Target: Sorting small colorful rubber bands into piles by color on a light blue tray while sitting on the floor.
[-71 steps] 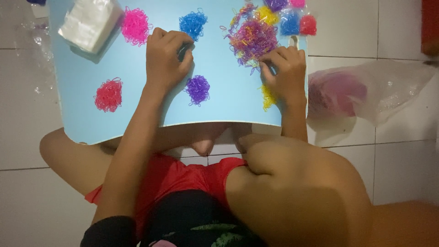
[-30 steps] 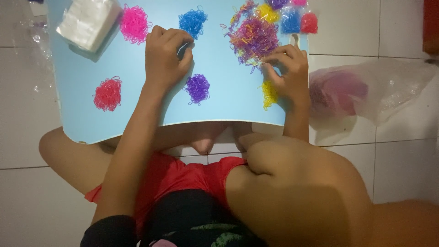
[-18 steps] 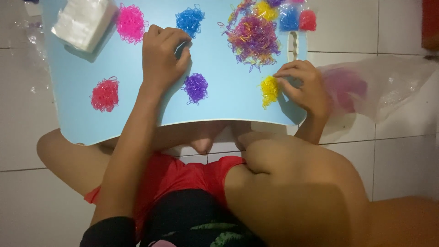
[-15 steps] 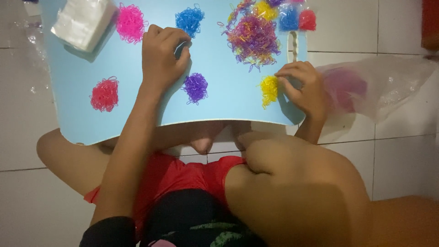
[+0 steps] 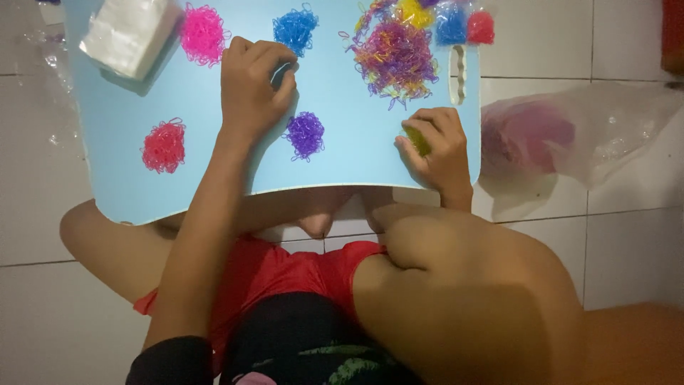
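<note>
Head view, read left to right. At the far-left top of the light-blue counter lies one white stack of small clear bags. Beside it sits one pink pile of bands, and lower down one red pile. The left hand rests curled into a loose fist on the counter between the single blue pile and the single purple pile; whether anything lies inside that fist cannot be told. Further right is one large mixed-colour heap, with small filled packets behind it at the top edge (about four, partly cut off by the frame). One slotted handle opening pierces the counter's right side. The right hand is cupped over the yellow pile, fingers clenched about it, only a sliver of yellow showing. Off the counter, on the tiled floor, lies one clear plastic bag holding pink bands.

Judgement: the step in hand is gathering yellow bands picked from the mixed heap. The next move would call for a fine pinch on single bands without disturbing the sorted piles.
</note>
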